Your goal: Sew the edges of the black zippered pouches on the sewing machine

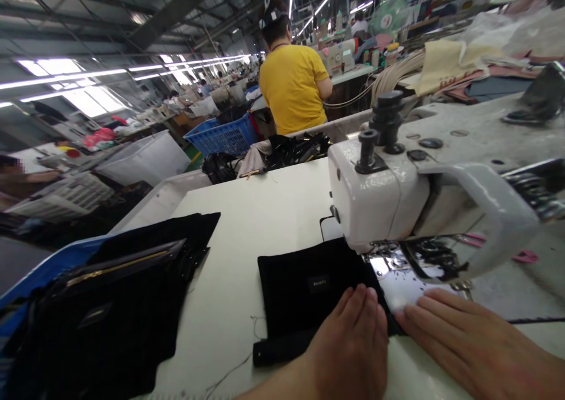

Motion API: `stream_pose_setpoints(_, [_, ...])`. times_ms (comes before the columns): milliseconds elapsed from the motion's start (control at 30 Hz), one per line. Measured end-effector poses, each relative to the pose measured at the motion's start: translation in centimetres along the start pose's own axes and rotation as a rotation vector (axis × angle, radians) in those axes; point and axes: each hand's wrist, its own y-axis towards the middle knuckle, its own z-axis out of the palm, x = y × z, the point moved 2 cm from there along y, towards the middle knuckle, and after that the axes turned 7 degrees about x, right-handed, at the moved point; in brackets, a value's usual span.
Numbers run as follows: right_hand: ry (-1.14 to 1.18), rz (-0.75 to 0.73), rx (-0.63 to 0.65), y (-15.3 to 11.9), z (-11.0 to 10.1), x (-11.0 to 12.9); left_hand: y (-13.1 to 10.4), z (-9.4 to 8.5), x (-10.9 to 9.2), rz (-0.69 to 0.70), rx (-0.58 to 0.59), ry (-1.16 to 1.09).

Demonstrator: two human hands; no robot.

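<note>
A black fabric panel (286, 288) with a small label lies on the pale table, its right edge at the needle area of a white sewing machine (375, 200). My left hand (353, 341) rests flat on the panel, fingers stretched out and close together below the label. Beside it, my right hand (459, 335) lies flat with fingers extended, its fingertips at the panel's lower right corner by the metal plate (399, 291). Neither hand is gripping anything. Under the machine head, part of the panel's edge is hidden.
A stack of black fabric pieces (110, 317) with a gold zipper lies at left, overlapping a blue bin (66, 259). Pink-handled scissors (472, 239) lie behind the machine's arm. More black pieces (300, 147) sit at the table's far edge. A person in yellow (291, 88) works ahead.
</note>
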Motion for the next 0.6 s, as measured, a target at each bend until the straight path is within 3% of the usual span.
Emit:
stream_pose_setpoints(167, [0.001,0.055,-0.013,0.4,1.0,-0.6,0.4,0.4,0.4,0.020,0.174,0.005])
stream_pose_setpoints(367, [-0.092,0.055,0.018,1.8,0.8,-1.2,0.9,0.4,1.8,0.066,0.200,-0.001])
stream_pose_setpoints(600, [-0.180,0.113,-0.011,3.5,0.2,-2.0,2.1,1.0,3.0,0.009,0.222,-0.106])
